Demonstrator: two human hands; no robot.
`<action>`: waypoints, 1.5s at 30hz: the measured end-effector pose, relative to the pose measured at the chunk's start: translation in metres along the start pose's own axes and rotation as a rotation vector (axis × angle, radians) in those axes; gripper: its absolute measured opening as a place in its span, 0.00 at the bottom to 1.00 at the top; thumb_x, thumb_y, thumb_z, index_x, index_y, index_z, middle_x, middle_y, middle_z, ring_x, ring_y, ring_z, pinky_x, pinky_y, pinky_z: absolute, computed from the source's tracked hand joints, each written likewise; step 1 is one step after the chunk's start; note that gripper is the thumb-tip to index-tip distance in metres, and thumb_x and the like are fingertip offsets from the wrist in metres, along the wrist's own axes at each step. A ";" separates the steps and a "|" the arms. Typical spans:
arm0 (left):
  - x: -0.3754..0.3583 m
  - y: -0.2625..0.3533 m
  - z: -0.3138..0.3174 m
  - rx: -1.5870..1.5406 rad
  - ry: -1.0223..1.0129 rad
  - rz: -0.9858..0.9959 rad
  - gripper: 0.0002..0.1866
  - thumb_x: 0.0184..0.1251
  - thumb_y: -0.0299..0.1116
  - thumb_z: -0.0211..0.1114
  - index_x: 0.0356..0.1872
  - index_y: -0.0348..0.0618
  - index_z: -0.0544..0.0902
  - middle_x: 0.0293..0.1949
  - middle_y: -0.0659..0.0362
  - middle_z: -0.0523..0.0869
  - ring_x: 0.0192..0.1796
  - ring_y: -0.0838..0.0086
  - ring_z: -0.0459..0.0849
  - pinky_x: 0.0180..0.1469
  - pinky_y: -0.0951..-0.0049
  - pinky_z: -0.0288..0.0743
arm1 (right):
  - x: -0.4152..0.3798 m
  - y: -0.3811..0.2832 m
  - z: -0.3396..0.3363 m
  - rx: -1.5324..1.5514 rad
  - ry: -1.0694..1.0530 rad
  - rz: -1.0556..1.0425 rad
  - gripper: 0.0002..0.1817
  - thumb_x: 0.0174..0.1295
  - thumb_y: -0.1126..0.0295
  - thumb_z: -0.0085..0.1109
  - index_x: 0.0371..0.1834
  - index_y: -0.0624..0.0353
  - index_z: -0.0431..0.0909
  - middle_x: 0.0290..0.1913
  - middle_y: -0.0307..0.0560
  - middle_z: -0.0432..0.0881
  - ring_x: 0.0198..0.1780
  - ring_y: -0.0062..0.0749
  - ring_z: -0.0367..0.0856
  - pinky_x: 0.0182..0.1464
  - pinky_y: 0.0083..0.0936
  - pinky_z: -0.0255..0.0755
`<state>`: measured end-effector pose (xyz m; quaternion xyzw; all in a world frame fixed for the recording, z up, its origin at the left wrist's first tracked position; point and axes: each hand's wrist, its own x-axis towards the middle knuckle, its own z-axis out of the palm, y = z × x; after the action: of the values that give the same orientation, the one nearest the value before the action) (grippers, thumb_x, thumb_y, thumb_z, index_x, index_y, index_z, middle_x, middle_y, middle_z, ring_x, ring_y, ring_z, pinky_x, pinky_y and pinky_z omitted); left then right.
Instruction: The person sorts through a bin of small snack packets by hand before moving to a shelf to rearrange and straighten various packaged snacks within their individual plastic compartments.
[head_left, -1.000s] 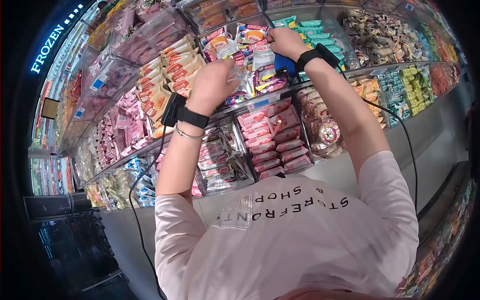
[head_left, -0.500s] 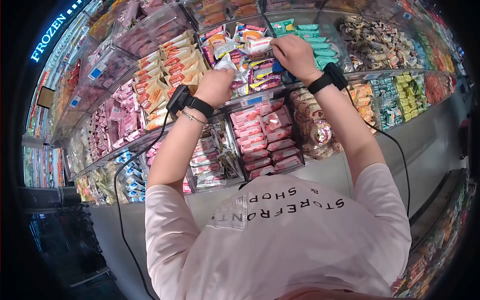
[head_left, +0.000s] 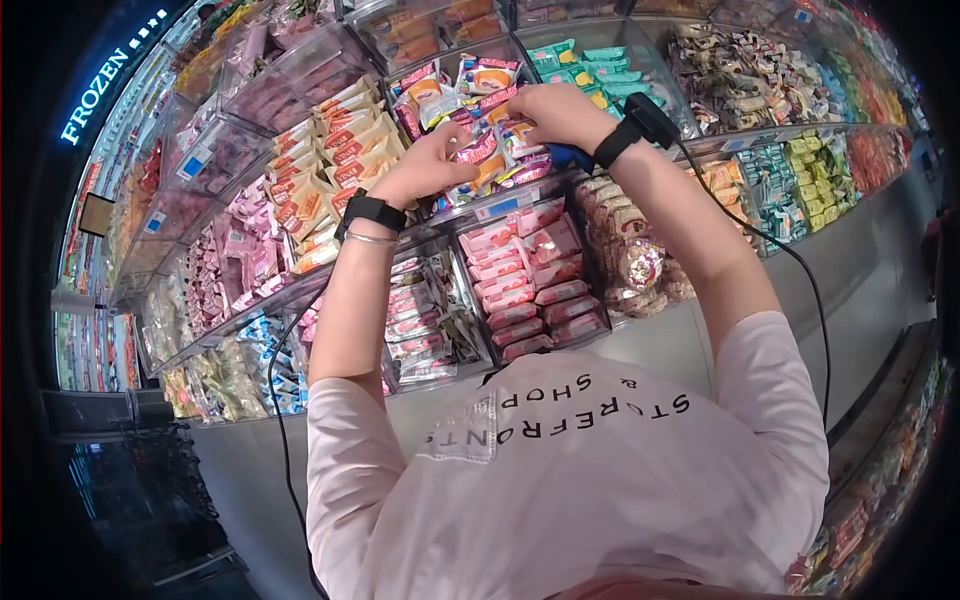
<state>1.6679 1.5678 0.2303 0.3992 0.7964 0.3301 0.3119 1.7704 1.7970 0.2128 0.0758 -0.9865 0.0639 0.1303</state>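
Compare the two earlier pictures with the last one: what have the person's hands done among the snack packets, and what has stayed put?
The right hand has come down from the back of the bin of mixed snack packets to press on the front ones; the white packet it held is no longer apparent. The left hand has moved in beside it, fingers on the same packets. The bin of pink packets below looks unchanged.

Pale pink T-shirt [head_left: 580, 470], black lettering "STOREFRONTS & SHOP". Black wristband units [head_left: 372, 211] on both wrists, black cables trailing past shirt. Thin bracelet [head_left: 368, 238].
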 end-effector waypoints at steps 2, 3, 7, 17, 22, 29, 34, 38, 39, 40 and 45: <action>0.005 -0.007 0.002 -0.034 -0.012 0.007 0.22 0.51 0.33 0.71 0.47 0.37 0.75 0.35 0.64 0.78 0.39 0.83 0.75 0.42 0.80 0.70 | 0.013 0.007 0.004 0.019 -0.126 0.051 0.29 0.37 0.65 0.75 0.47 0.57 0.80 0.40 0.47 0.84 0.46 0.45 0.82 0.45 0.38 0.75; 0.005 -0.006 0.004 -0.048 0.028 0.135 0.22 0.51 0.33 0.71 0.47 0.38 0.76 0.35 0.65 0.78 0.39 0.83 0.75 0.42 0.80 0.70 | 0.017 0.008 0.005 0.069 -0.221 0.050 0.30 0.34 0.64 0.76 0.47 0.58 0.80 0.39 0.48 0.84 0.45 0.46 0.82 0.45 0.38 0.76; 0.002 0.001 0.003 0.001 0.024 0.225 0.20 0.55 0.31 0.72 0.48 0.37 0.77 0.39 0.64 0.80 0.45 0.81 0.76 0.50 0.79 0.71 | 0.028 0.005 0.003 0.008 -0.370 0.107 0.30 0.29 0.60 0.78 0.40 0.59 0.82 0.37 0.51 0.84 0.43 0.47 0.83 0.44 0.38 0.77; 0.059 -0.015 0.046 0.191 0.331 0.422 0.19 0.51 0.35 0.74 0.42 0.37 0.79 0.33 0.49 0.84 0.35 0.59 0.83 0.40 0.65 0.75 | 0.022 0.020 0.007 -0.100 0.033 0.034 0.20 0.46 0.66 0.70 0.45 0.53 0.81 0.37 0.50 0.84 0.44 0.47 0.83 0.43 0.42 0.76; 0.059 -0.001 0.054 0.206 0.413 0.212 0.20 0.52 0.40 0.73 0.40 0.38 0.79 0.34 0.48 0.84 0.38 0.58 0.83 0.41 0.63 0.76 | 0.024 0.047 -0.015 0.028 0.191 0.119 0.21 0.47 0.64 0.68 0.48 0.52 0.82 0.42 0.51 0.84 0.47 0.48 0.82 0.48 0.41 0.76; 0.042 0.019 0.065 0.450 0.524 0.249 0.40 0.46 0.38 0.75 0.63 0.44 0.68 0.61 0.37 0.66 0.54 0.44 0.77 0.50 0.54 0.77 | 0.073 0.043 -0.011 0.055 0.043 0.251 0.25 0.47 0.57 0.68 0.50 0.53 0.81 0.43 0.54 0.84 0.48 0.50 0.82 0.50 0.40 0.76; 0.060 0.001 0.071 0.453 0.499 0.280 0.47 0.49 0.35 0.74 0.72 0.45 0.59 0.68 0.31 0.56 0.62 0.37 0.71 0.59 0.54 0.73 | 0.105 0.052 0.004 0.042 -0.180 0.256 0.32 0.47 0.58 0.71 0.59 0.45 0.77 0.51 0.53 0.82 0.53 0.49 0.80 0.55 0.39 0.73; 0.081 -0.015 0.063 0.406 0.564 0.435 0.43 0.52 0.32 0.71 0.71 0.45 0.60 0.70 0.33 0.56 0.64 0.36 0.68 0.63 0.53 0.69 | 0.111 0.042 -0.012 -0.217 -0.086 0.171 0.23 0.52 0.61 0.68 0.55 0.42 0.80 0.48 0.45 0.85 0.50 0.42 0.83 0.49 0.38 0.78; 0.083 -0.012 0.059 0.434 0.544 0.397 0.43 0.52 0.33 0.71 0.71 0.45 0.61 0.70 0.34 0.57 0.65 0.37 0.67 0.64 0.53 0.68 | 0.114 0.044 -0.010 -0.311 -0.045 0.142 0.22 0.53 0.62 0.67 0.54 0.42 0.80 0.46 0.44 0.85 0.48 0.41 0.84 0.45 0.38 0.79; 0.082 -0.010 0.058 0.462 0.520 0.357 0.43 0.52 0.33 0.71 0.71 0.45 0.62 0.70 0.35 0.57 0.67 0.39 0.65 0.65 0.54 0.67 | 0.116 0.047 -0.008 -0.308 -0.055 0.135 0.22 0.53 0.62 0.67 0.54 0.42 0.80 0.46 0.44 0.85 0.48 0.41 0.84 0.45 0.38 0.79; 0.071 -0.010 0.062 0.544 0.368 0.329 0.43 0.53 0.43 0.72 0.71 0.47 0.62 0.70 0.38 0.61 0.59 0.39 0.73 0.59 0.53 0.74 | 0.116 0.048 -0.011 -0.333 -0.290 0.261 0.15 0.55 0.66 0.64 0.46 0.50 0.84 0.47 0.49 0.85 0.49 0.43 0.85 0.48 0.38 0.79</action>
<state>1.6766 1.6403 0.1694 0.5240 0.8232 0.2183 -0.0114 1.6545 1.8304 0.2489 -0.0663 -0.9932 -0.0946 -0.0113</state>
